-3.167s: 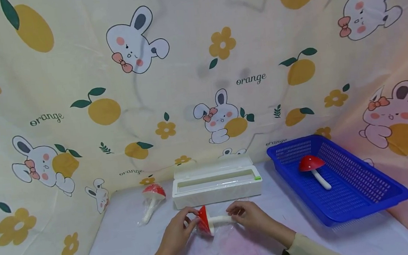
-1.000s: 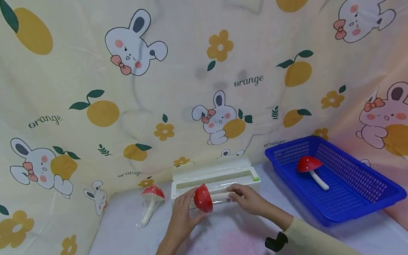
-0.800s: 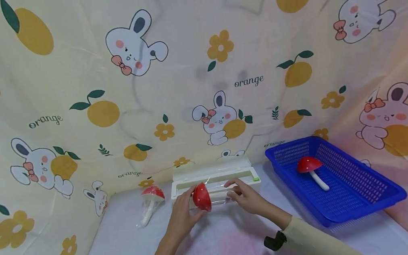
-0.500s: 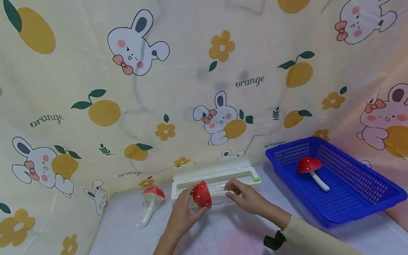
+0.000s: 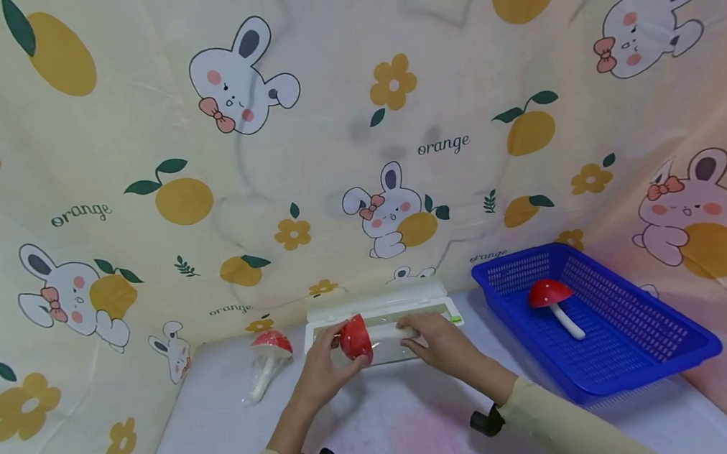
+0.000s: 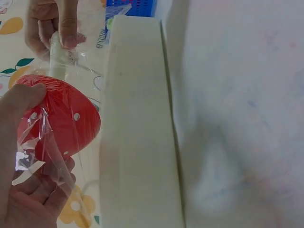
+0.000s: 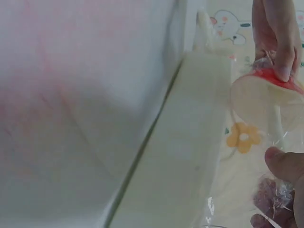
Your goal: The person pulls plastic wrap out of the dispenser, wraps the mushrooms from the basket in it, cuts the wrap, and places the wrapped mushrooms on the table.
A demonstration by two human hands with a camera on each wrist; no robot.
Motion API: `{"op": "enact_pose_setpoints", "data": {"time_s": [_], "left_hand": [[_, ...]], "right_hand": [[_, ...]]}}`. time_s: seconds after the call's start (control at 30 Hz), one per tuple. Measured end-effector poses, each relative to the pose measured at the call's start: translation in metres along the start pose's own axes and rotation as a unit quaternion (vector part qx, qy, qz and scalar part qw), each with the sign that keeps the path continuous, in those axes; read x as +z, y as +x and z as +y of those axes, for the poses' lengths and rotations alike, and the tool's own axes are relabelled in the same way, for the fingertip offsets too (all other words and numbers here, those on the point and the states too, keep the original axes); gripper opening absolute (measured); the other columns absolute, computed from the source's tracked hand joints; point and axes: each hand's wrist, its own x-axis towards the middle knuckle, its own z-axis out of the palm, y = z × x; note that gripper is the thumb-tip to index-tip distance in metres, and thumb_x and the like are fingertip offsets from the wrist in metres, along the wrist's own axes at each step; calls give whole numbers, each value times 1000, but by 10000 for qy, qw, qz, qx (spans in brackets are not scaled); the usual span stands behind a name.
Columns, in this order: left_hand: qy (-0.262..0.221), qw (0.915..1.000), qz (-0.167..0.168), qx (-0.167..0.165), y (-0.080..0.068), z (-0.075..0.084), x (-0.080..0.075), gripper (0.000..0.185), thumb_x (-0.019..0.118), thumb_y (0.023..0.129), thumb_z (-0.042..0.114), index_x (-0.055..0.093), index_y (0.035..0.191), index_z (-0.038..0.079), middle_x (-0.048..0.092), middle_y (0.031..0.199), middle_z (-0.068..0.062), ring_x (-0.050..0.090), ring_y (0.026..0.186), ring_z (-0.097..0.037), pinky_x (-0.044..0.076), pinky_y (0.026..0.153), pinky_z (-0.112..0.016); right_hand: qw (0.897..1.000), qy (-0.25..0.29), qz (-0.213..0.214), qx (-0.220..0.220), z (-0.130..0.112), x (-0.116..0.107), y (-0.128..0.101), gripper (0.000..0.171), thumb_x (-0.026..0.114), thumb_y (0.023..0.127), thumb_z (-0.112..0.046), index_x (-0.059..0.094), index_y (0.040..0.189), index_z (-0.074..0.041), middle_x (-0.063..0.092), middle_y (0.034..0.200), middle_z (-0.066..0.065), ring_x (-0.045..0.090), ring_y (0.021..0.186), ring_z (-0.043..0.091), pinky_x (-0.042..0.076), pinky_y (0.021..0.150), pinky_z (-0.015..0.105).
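Note:
A toy mushroom [image 5: 356, 339] with a white-spotted red cap and white stem lies on its side in the air over a long white cling film box [image 5: 311, 336]. Clear film wraps its cap, wrinkled and shiny in the left wrist view. My left hand [image 5: 320, 371] holds the cap [image 6: 71, 118], thumb on one side and fingers on the other. At the stem's far end, my right hand [image 5: 441, 343] pinches the stem and film; crumpled film [image 7: 280, 194] shows at its fingers in the right wrist view. The pale underside of the cap [image 7: 256, 102] faces that hand.
A film-wrapped toy mushroom [image 5: 271, 347] lies on the white table left of the box. To the right stands a blue plastic basket [image 5: 530, 353] with an unwrapped toy mushroom [image 5: 551, 293] in it. A patterned cloth [image 5: 318, 151] hangs behind.
Both hands have lifted the toy mushroom from the table in front of the box up over it. The right fingers loosened at the stem end, then closed on it again.

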Motion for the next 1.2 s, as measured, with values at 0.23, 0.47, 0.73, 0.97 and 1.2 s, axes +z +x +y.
{"op": "enact_pose_setpoints", "data": {"time_s": [0.23, 0.47, 0.73, 0.97, 1.2], "left_hand": [[-31, 9999, 145, 30, 7, 9, -9, 82, 88, 91, 33, 45, 158, 14, 60, 148, -12, 62, 128, -32, 59, 101, -52], [-220, 9997, -109, 33, 12, 12, -18, 85, 89, 90, 29, 42, 161, 25, 57, 154, -6, 57, 136, -31, 56, 105, -52], [-76, 9996, -248, 117, 19, 6, -23, 92, 92, 87, 17, 40, 163, 22, 55, 156, -7, 57, 135, -32, 58, 103, -50], [141, 9997, 142, 124, 29, 7, -28, 84, 94, 86, 26, 51, 158, 21, 66, 145, -6, 62, 132, -29, 57, 104, -52], [151, 9995, 260, -36, 37, 11, -34, 81, 93, 87, 29, 48, 154, 16, 68, 143, -15, 64, 130, -37, 58, 102, -55]], "right_hand": [[9985, -120, 371, -390, 3, -9, 13, 39, 94, 84, -15, 79, 120, -9, 76, 105, 0, 69, 96, 18, 62, 87, 39], [9981, 19, 506, -340, 4, -13, 21, 36, 90, 88, -18, 78, 121, -11, 81, 108, 0, 71, 94, 17, 61, 87, 39], [9993, 212, 289, 40, 2, -15, 30, 28, 86, 94, -18, 78, 120, -15, 79, 109, -1, 71, 94, 16, 62, 86, 37], [9936, 1021, -321, 372, 2, -20, 41, 30, 82, 97, -16, 72, 124, -10, 74, 117, 3, 67, 97, 16, 62, 88, 36], [9933, 790, -695, 480, 2, -23, 49, 43, 85, 95, -19, 66, 132, -12, 67, 124, 3, 60, 103, 17, 61, 92, 34]]}}
